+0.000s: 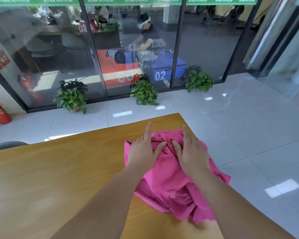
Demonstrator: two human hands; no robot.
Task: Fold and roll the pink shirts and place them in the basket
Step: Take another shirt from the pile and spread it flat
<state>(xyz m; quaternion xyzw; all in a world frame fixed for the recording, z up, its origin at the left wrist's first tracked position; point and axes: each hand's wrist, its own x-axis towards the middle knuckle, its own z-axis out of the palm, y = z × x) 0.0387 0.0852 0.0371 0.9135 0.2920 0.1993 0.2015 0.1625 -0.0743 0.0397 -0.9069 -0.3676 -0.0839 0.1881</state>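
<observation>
1. The left hand (pixel 142 150) lies flat with straight fingers, pressing on the far-left part of the pink shirt (pixel 171 185).
2. The shirt sits crumpled by the right edge of the wooden table (pixel 59 169), its long axis running from the hands toward the person.
3. The right hand (pixel 192 152) presses flat too, just beside the left hand and equally near the shirt. No basket shows.

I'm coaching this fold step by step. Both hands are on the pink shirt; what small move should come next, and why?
Probably sweep both hands outward to flatten it. The left hand and right hand press with straight fingers on the pink shirt, which lies bunched and creased on the table, not yet spread for a fold.
</observation>
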